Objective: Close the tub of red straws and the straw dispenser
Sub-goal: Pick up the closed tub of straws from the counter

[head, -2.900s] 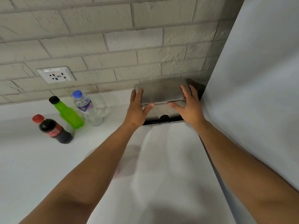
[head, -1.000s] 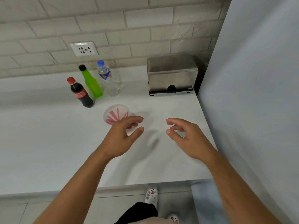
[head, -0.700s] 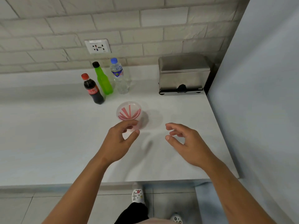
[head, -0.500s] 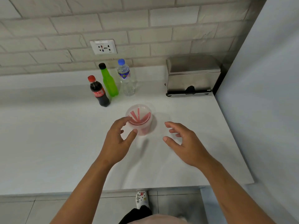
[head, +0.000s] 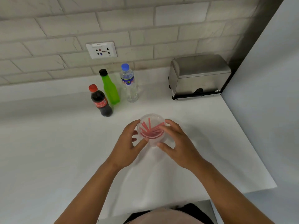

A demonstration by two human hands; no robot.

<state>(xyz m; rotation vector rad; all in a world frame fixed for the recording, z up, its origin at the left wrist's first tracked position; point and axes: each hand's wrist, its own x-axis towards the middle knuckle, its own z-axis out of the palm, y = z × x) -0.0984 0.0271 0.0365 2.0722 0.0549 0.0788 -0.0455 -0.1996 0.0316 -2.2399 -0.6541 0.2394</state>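
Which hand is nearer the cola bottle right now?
Left. The left hand cups the left side of the straw tub, below and right of the cola bottle; the right hand holds the tub's far side, farther away.

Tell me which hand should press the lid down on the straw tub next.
Right, probably. The right hand has fingers reaching over the rim of the tub of red straws, while the left hand cups its side and can steady it. Whether the lid is seated is unclear.

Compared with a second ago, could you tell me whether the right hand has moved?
Yes. The right hand has closed in leftward onto the tub of red straws, toward the cola bottle; before, it hovered apart from the tub.
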